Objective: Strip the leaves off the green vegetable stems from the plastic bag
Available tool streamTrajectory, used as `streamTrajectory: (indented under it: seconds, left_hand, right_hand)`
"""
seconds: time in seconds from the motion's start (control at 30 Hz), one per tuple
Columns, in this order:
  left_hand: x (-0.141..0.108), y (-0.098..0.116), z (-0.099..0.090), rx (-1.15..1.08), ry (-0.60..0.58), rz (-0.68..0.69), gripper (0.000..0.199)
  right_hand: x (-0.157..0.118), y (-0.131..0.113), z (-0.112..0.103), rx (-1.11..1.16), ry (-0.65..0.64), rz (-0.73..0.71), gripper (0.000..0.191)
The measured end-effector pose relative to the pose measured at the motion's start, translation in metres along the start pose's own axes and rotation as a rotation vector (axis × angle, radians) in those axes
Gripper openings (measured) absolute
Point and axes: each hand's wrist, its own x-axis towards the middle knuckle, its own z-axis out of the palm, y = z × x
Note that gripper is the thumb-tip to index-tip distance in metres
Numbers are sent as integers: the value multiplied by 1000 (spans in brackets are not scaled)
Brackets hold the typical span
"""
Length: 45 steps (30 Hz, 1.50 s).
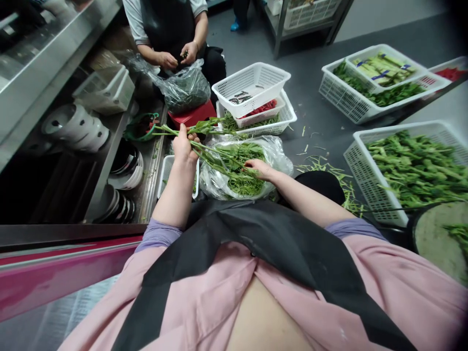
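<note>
"First entry, with location?"

"Leafy stems (204,126), green, long. Held at the left edge of the open bag (281,153), part lying across its mouth, part jutting out leftward, away from it."

"Grip?"

"Left hand (186,144): fingers curled round the stems, beside the bag's left edge. Right hand (258,168): over the bag's right half, fingertips among the greens (243,187) inside; whether they pinch a stem, cannot tell."

"Adjacent stock?"

"Small white basket (165,173), just left of the open bag, partly hidden by the left forearm. Basket stack (258,73), directly beyond the bag: dark thin pieces on top, red pieces in the middle, greens at the bottom. Loose cuttings (340,180), on the floor right of the bag."

"Further out?"

"Red box (193,114), beyond the bag and to its left, bearing a second bag (190,87), clear, dark green contents. Green basket (141,136), left of the bag, red pieces within. Large white basket (369,180), well to the right of the bag, heaped with green stalks. Wooden round (435,239), right of the bag and nearer the wearer, some greens on it."

"Persons?"

"One co-worker (168,29), dark apron, beyond the red box as seen from the open bag; small dark matter at the fingers, too small to identify."
</note>
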Motion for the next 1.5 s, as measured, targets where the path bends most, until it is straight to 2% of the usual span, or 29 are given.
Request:
streamTrajectory:
  seconds: [0.07,0.13,0.2,0.27,0.37,0.53,0.6,0.77,0.93,1.07,1.33,1.5]
  left_hand:
    - [9,1,-5,-27,28,-7,43]
    - [15,2,-9,-54,38,-10,42]
    - [19,4,-13,-77,41,-18,41]
    - [21,6,-16,-95,47,-27,40]
    - [24,7,-18,-105,56,-32,40]
    - [29,3,-23,-118,94,-18,41]
    - [31,1,-24,-114,119,-19,40]
    - [31,1,-27,-87,165,37,37]
    - [25,0,-27,-7,210,94,36]
    - [18,-4,-26,37,223,140,36]
    - [7,-11,-19,82,211,257,37]
    - [-7,-16,-15,114,120,367,37]
  right_hand:
    - [-2,12,-1,-165,-46,9,9]
    - [-7,17,0,-135,13,17,17]
    - [-13,13,-1,66,97,-20,19]
    - [-20,4,-6,391,98,-82,21]
    - [-34,-15,-16,761,-45,-115,31]
    - [-55,-37,-22,933,-276,11,35]
    - [-59,-41,-18,981,-310,24,34]
    - [-60,-46,-11,1052,-211,59,34]
    - [-58,-47,-5,1174,-8,28,24]
    - [-56,-46,1,1256,72,40,22]
    - [-43,-36,13,1094,227,56,28]
    - [-31,-29,18,1156,295,108,21]
